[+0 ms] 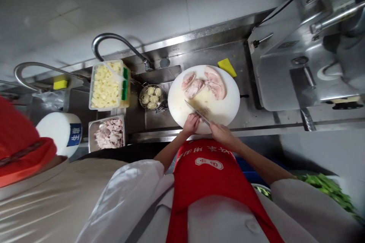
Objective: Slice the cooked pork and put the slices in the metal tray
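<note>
My right hand is wrapped round the handle of a kitchen knife, whose blade slants up and left over the near part of a round white cutting board. Beside the blade, my left hand has its fingers bent and pressed down on a small pale piece of meat, mostly hidden by the fingers and knife. Farther back on the board lie larger pieces of raw pale pink meat: a long curved one on the right and a chunk on the left.
Left of the board are a bowl of round peeled vegetables, a tub of pale cubes and a metal pan of cut meat. A yellow sponge lies behind the board. A co-worker in a red cap stands close on my left.
</note>
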Demonstrator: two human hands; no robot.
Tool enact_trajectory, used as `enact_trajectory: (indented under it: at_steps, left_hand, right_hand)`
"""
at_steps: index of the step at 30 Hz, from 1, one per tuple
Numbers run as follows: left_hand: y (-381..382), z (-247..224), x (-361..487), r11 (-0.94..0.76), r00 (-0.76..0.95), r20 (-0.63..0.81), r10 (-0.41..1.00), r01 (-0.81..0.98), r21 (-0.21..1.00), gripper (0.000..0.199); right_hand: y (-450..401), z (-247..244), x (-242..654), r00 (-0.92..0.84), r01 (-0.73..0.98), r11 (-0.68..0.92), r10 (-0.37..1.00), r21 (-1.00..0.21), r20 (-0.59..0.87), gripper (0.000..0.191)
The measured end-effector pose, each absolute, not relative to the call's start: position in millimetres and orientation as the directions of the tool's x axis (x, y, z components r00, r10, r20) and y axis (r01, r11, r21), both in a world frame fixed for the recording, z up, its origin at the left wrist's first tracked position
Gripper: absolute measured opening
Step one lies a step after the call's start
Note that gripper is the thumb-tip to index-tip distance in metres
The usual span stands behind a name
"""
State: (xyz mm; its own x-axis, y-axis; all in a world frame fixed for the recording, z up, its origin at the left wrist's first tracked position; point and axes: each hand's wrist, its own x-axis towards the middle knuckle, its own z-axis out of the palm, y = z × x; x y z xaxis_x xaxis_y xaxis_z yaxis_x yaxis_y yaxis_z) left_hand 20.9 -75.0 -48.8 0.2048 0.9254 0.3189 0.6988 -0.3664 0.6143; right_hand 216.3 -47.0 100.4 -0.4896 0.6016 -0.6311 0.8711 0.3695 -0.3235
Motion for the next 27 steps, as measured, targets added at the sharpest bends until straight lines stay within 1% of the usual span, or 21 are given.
enact_trajectory:
  at_steps: [3, 6, 11, 14, 19, 23, 27]
  left_hand:
    - [-76, -47, 18, -0.378, 0.212, 0.325, 0.921, 0.681, 0.627, 0.026]
    - [-77, -50, 18, -0.371, 0.202, 0.327, 0.923, 0.69, 0.621, 0.028]
    - [-77, -57, 21, -0.38, 0.215, 0.326, 0.92, 0.692, 0.614, 0.028]
    - [-77, -55, 20, -0.373, 0.207, 0.323, 0.923, 0.683, 0.627, 0.028]
    - [-79, -54, 14, -0.371, 0.225, 0.302, 0.926, 0.68, 0.633, 0.028]
    - [-81, -61, 16, -0.383, 0.214, 0.333, 0.918, 0.692, 0.611, 0.027]
    - [-80, -64, 19, -0.381, 0.214, 0.329, 0.92, 0.689, 0.616, 0.027]
  right_hand:
    - [-33, 95, 195, -0.506, 0.862, 0.381, 0.632, -0.333, -0.587, 0.034]
    - [-31, 95, 203, -0.524, 0.851, 0.404, 0.637, -0.335, -0.565, 0.03]
    - [-53, 99, 238, -0.508, 0.86, 0.409, 0.617, -0.306, -0.602, 0.026]
    - [-49, 93, 222, -0.508, 0.86, 0.395, 0.604, -0.323, -0.614, 0.029]
    - [-25, 86, 186, -0.515, 0.857, 0.382, 0.647, -0.345, -0.563, 0.031]
    - [-38, 96, 214, -0.513, 0.858, 0.394, 0.632, -0.329, -0.58, 0.031]
    - [-56, 102, 237, -0.507, 0.861, 0.398, 0.609, -0.317, -0.61, 0.029]
